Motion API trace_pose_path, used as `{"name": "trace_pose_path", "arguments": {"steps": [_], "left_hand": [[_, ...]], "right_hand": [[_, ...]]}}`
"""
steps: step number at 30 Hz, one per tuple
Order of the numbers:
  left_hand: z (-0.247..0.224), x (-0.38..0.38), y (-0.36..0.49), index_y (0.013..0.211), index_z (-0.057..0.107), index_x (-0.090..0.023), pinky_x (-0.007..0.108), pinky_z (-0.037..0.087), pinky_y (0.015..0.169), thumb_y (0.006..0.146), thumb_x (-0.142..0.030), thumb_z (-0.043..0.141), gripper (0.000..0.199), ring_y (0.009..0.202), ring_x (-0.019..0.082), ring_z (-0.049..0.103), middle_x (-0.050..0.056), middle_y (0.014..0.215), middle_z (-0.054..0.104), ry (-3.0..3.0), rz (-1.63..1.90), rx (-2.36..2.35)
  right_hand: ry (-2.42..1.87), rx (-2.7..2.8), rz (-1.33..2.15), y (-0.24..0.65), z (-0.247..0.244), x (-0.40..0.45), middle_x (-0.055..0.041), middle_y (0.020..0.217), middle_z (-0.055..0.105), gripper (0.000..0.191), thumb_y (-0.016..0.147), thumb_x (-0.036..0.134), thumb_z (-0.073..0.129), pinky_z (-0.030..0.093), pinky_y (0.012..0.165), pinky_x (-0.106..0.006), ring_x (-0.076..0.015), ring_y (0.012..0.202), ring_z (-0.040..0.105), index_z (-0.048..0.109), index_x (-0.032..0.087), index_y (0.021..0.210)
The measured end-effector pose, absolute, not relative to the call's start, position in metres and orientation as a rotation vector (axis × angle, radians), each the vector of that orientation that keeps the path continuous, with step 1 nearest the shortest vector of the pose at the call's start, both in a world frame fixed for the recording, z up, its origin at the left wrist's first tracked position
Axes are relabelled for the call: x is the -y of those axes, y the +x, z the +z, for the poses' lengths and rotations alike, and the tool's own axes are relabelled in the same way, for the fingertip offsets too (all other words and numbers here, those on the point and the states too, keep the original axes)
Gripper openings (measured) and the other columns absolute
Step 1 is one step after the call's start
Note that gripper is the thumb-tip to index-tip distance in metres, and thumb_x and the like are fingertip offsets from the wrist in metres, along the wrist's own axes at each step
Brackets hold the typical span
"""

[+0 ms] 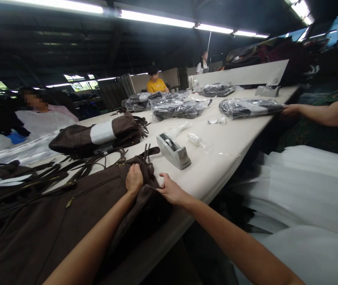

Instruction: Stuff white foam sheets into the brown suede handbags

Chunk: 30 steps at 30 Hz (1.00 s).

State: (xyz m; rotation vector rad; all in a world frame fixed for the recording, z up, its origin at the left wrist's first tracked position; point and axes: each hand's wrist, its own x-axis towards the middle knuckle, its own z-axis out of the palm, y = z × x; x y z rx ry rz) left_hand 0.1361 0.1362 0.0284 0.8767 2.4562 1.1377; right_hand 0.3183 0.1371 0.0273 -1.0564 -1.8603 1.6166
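Note:
A dark brown bag point(91, 206) with a brass zipper pull lies on the near side of the table. My left hand point(134, 178) is curled over the gathered fabric at its right end, with the fingertips partly hidden. At the loose edge of that same end, my right hand point(171, 190) holds the fabric with the fingers under or behind it, its thumb raised. Straps stick up just beyond my left hand. A grey tape dispenser point(173, 151) stands on the table a short way past both hands.
A rolled brown bag with a white band point(103, 132) lies beyond, among loose straps. Several plastic-wrapped bundles point(180, 107) sit farther along the table point(210, 158). At right, a co-worker's hand point(290, 111) touches another wrapped bundle. White sheets point(305, 190) are stacked beside the table.

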Motion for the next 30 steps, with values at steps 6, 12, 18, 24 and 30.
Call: {"name": "trace_pose_path", "arguments": {"steps": [6, 12, 18, 24, 30], "left_hand": [[0.036, -0.145, 0.148, 0.110, 0.063, -0.016, 0.046, 0.045, 0.099, 0.095, -0.053, 0.046, 0.043, 0.108, 0.022, 0.061, 0.009, 0.113, 0.066, 0.626, 1.198, -2.573], [0.032, -0.155, 0.161, 0.120, 0.057, -0.016, 0.047, 0.047, 0.095, 0.097, -0.051, 0.041, 0.045, 0.104, 0.022, 0.062, 0.009, 0.112, 0.065, 0.572, 1.200, -2.718], [0.027, -0.161, 0.169, 0.123, 0.053, -0.015, 0.046, 0.046, 0.097, 0.098, -0.044, 0.040, 0.040, 0.115, 0.024, 0.058, 0.011, 0.119, 0.063, 0.727, 1.151, -2.851], [0.026, -0.179, 0.158, 0.117, 0.058, -0.015, 0.045, 0.052, 0.090, 0.094, -0.043, 0.054, 0.037, 0.103, 0.022, 0.062, 0.009, 0.113, 0.064, 0.636, 1.010, -2.933], [0.023, -0.193, 0.149, 0.119, 0.057, -0.015, 0.045, 0.052, 0.091, 0.094, -0.041, 0.053, 0.036, 0.108, 0.023, 0.060, 0.010, 0.117, 0.062, 0.725, 0.983, -2.982]], "right_hand": [[-0.787, 2.065, 1.207, 0.339, 0.031, -0.121, 0.0002, 0.079, 0.059, 0.027, 0.094, 0.028, 0.055, 0.041, 0.078, -0.022, -0.0125, 0.079, 0.056, 0.061, 0.019, 0.069], [-0.775, 2.035, 1.606, 0.343, 0.043, -0.119, 0.0037, 0.057, 0.035, 0.061, 0.094, 0.069, 0.029, 0.026, 0.052, -0.025, -0.0117, 0.056, 0.034, 0.039, 0.021, 0.058], [-1.028, 2.184, 1.186, 0.327, 0.068, -0.103, -0.0003, 0.067, 0.055, 0.044, 0.094, 0.056, 0.043, 0.030, 0.061, -0.026, -0.0147, 0.065, 0.046, 0.052, 0.020, 0.070], [-1.069, 1.966, 0.993, 0.348, 0.027, -0.066, -0.0037, 0.070, 0.064, 0.041, 0.099, 0.040, 0.036, 0.041, 0.063, -0.027, -0.0171, 0.065, 0.057, 0.063, 0.020, 0.076], [-1.023, 1.790, 0.681, 0.341, -0.015, -0.046, -0.0117, 0.123, 0.068, 0.038, 0.100, 0.030, 0.038, 0.052, 0.096, -0.033, -0.0234, 0.113, 0.065, 0.061, 0.017, 0.128]]}}
